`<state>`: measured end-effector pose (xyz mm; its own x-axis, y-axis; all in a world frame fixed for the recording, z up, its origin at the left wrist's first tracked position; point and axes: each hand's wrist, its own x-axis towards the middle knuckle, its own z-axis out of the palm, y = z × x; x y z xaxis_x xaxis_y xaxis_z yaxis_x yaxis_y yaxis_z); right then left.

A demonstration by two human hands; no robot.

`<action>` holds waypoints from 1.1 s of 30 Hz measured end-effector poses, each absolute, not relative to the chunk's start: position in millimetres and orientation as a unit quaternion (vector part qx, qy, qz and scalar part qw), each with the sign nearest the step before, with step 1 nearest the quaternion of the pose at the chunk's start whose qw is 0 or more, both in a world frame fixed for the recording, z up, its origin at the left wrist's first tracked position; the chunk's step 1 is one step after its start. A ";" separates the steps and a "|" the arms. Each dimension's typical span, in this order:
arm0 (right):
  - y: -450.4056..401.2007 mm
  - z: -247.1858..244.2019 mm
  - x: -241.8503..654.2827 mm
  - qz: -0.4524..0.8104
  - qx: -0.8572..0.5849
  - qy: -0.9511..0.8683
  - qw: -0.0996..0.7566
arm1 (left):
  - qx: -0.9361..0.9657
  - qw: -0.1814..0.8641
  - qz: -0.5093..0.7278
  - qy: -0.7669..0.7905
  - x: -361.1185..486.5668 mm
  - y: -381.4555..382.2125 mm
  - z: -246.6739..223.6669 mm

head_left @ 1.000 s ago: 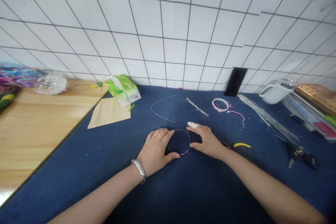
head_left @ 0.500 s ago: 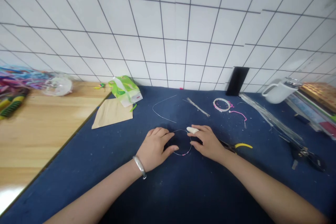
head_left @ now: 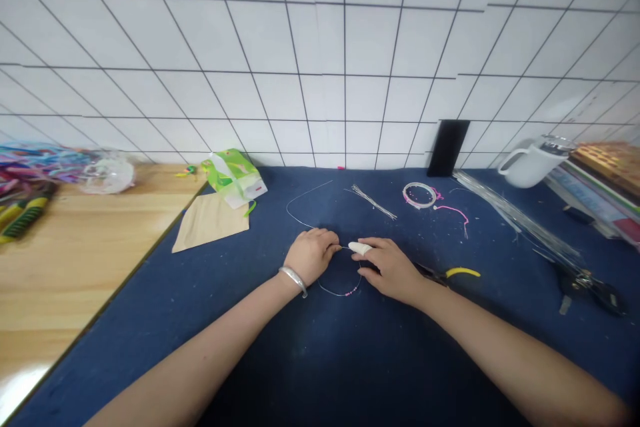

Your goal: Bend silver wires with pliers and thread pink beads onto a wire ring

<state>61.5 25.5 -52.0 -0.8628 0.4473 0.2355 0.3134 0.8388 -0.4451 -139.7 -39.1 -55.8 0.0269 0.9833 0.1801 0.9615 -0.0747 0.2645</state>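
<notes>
A thin wire ring [head_left: 334, 294] with a few small pink beads [head_left: 353, 291] on its near side lies on the dark blue cloth. My left hand [head_left: 313, 255], with a silver bangle at the wrist, pinches the far side of the ring between thumb and fingers. My right hand [head_left: 389, 270] holds the ring's right side with bent fingers and thumb. One of its fingertips wears a white cover [head_left: 359, 248]. Just right of that hand lie pliers [head_left: 463, 272] with a yellow handle, partly hidden behind the wrist.
A bent wire [head_left: 295, 213], a bundle of short wires [head_left: 373, 201] and a round bead dish [head_left: 420, 195] lie beyond my hands. Long wires [head_left: 510, 210] and black-handled pliers [head_left: 585, 283] are at right, with a white mug [head_left: 533, 163]. A beige pouch [head_left: 210, 221] lies left.
My left hand has moved up along the ring and closed in a pinch at its far side; before, its thumb and fingers were apart. My right hand stays at the ring's right side.
</notes>
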 end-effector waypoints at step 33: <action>27.1 -46.9 66.0 0.291 -0.264 -0.892 0.223 | 0.715 0.052 0.174 0.676 -145.3 -47.4 -50.4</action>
<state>66.0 27.1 -46.9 -0.7617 0.6004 0.2436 0.3414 0.6915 -0.6366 -145.3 -47.4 -50.4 0.0265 0.9836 0.1784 0.9472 -0.0818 0.3100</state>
